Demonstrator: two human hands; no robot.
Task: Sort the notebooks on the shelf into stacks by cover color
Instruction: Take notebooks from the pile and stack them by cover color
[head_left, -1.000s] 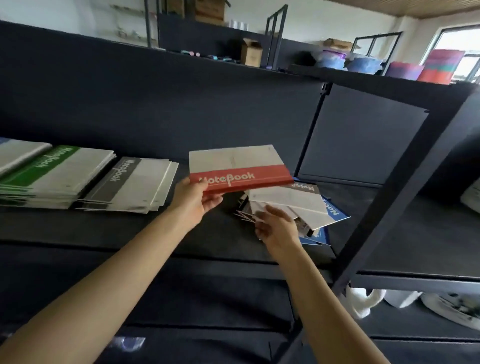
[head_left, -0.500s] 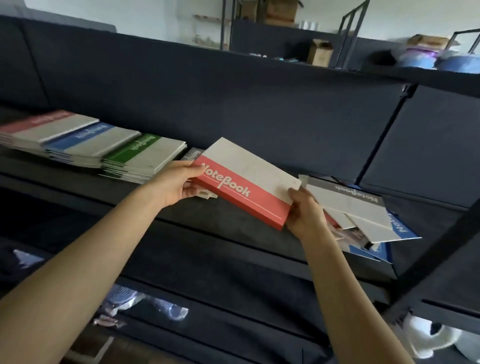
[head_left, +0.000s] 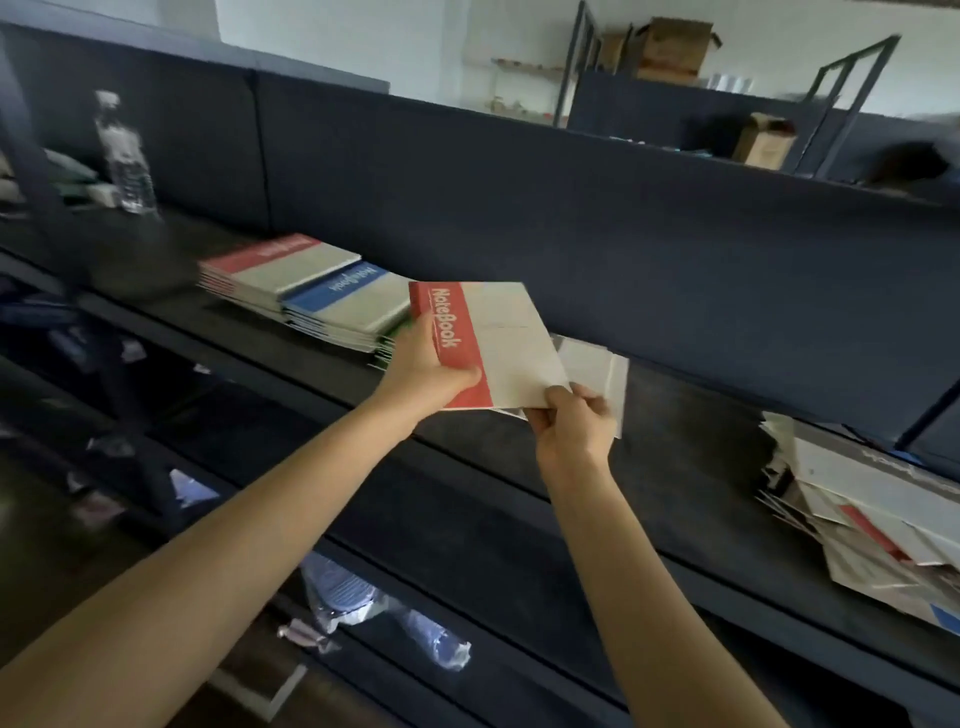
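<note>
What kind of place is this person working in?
Probably a storeroom or workshop: long dark metal shelving holds stacks of notebooks, cardboard boxes sit on racks behind, and a water bottle stands at the far left.

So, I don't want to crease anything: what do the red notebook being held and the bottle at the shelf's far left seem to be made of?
The red notebook: thin paper or card cover, matte, no glare; faint crease lines cross its grey part. The bottle: probably clear plastic, since it is see-through with pale glints, though blurred.
</note>
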